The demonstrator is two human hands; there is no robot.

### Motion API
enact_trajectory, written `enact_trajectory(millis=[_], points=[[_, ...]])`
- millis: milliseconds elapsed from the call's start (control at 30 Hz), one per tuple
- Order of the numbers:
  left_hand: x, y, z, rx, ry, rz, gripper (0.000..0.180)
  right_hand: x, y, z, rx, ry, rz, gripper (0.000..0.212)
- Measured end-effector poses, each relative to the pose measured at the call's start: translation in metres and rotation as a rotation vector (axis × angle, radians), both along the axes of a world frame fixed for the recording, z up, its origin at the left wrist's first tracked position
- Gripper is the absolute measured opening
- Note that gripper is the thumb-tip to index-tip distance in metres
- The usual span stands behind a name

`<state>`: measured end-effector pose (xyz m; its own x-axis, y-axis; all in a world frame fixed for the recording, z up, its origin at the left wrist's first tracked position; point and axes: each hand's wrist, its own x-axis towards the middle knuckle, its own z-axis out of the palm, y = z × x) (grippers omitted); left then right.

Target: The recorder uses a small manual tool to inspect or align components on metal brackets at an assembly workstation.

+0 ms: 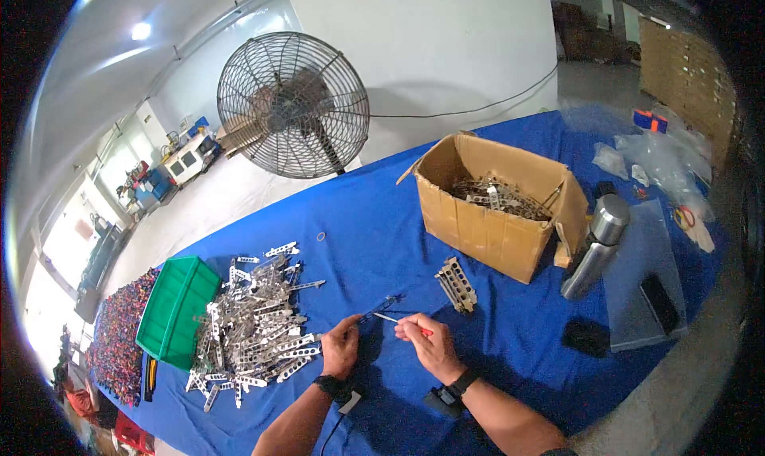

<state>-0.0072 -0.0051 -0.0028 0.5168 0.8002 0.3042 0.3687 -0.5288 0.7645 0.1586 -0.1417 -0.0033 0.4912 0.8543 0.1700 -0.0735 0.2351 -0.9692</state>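
My left hand (341,346) is closed on one end of a narrow metal bracket (389,303), held above the blue cloth. In my right hand (430,346) is a screwdriver; its red handle sits mostly inside my fist, and its thin shaft (385,317) points left toward the bracket. Whether the tip touches the bracket is too small to tell. Just beyond my right hand lies a small stack of metal brackets (456,285) with round holes. Left of my left hand spreads a heap of loose silver brackets (259,320).
A green bin (179,305) tilts against the heap, beside a pile of small multicoloured pieces (119,336). Farther right stand a cardboard box (486,233) of metal parts and a steel flask (596,245). A phone (659,305) lies on clear plastic. Behind the table stands a fan (293,105).
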Motion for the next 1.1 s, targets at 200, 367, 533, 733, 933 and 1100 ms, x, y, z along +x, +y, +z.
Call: enact_trajectory(millis=[200, 367, 533, 733, 933, 1100], points=[[0.001, -0.001, 0.001, 0.032, -0.008, -0.009, 0.023, 0.001, 0.0, 0.001, -0.007, -0.036, -0.036, 0.027], [0.0, 0.002, -0.003, 0.022, 0.006, 0.005, 0.023, 0.002, 0.0, 0.001, 0.042, 0.002, -0.021, 0.026], [0.001, -0.002, 0.0, 0.018, 0.001, -0.009, 0.023, 0.003, -0.004, 0.008, -0.021, 0.027, -0.026, 0.026], [-0.002, 0.0, -0.001, -0.059, -0.016, -0.006, 0.022, 0.001, 0.0, 0.005, 0.006, -0.044, -0.003, 0.028], [0.001, -0.001, -0.004, -0.078, -0.067, -0.004, 0.021, 0.002, -0.001, 0.002, 0.027, -0.025, -0.027, 0.025], [0.002, -0.003, 0.001, 0.008, -0.026, -0.016, 0.022, 0.003, 0.0, 0.0, 0.046, 0.03, 0.002, 0.026]])
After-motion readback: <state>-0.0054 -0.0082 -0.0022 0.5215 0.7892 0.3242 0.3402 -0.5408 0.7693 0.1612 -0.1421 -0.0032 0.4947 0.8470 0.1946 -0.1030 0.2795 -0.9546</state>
